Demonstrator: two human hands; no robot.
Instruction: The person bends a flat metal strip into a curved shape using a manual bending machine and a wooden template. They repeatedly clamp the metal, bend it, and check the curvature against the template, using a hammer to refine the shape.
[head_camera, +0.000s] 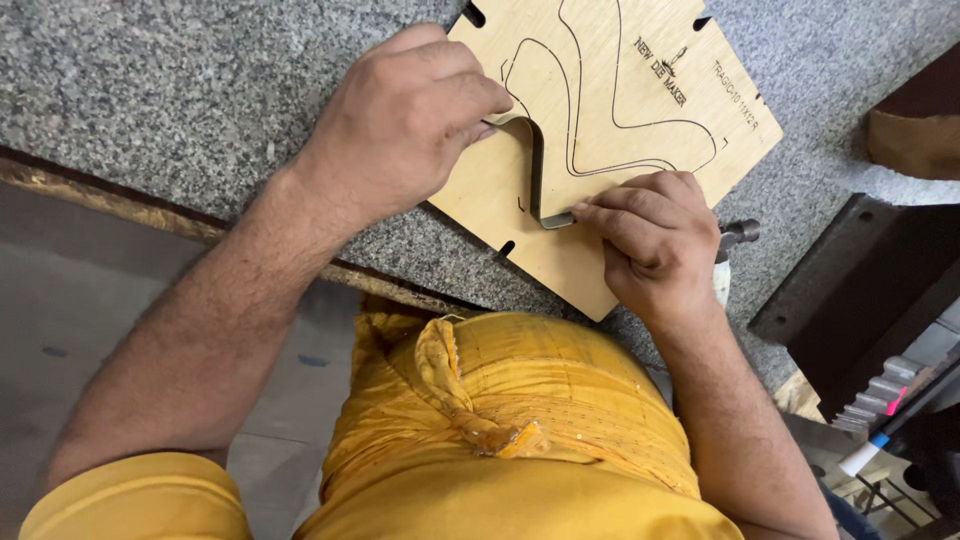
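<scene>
A light plywood board (640, 60) with thin curved slots cut into it lies on a grey speckled stone slab (180, 90). A bent strip of steel blade (537, 180) stands on edge in one slot. My left hand (400, 120) presses down on the strip's upper bend with the fingertips. My right hand (655, 235) pinches the strip's lower end at the board's near part. A hammer's metal head (738, 236) pokes out from behind my right hand; whether that hand holds it cannot be told.
A dark metal block (850, 290) sits to the right of the slab. A brown object (915, 140) lies at the far right edge. Grooved metal parts and a white pen (865, 450) are at lower right. My yellow garment (520, 430) fills the lower middle.
</scene>
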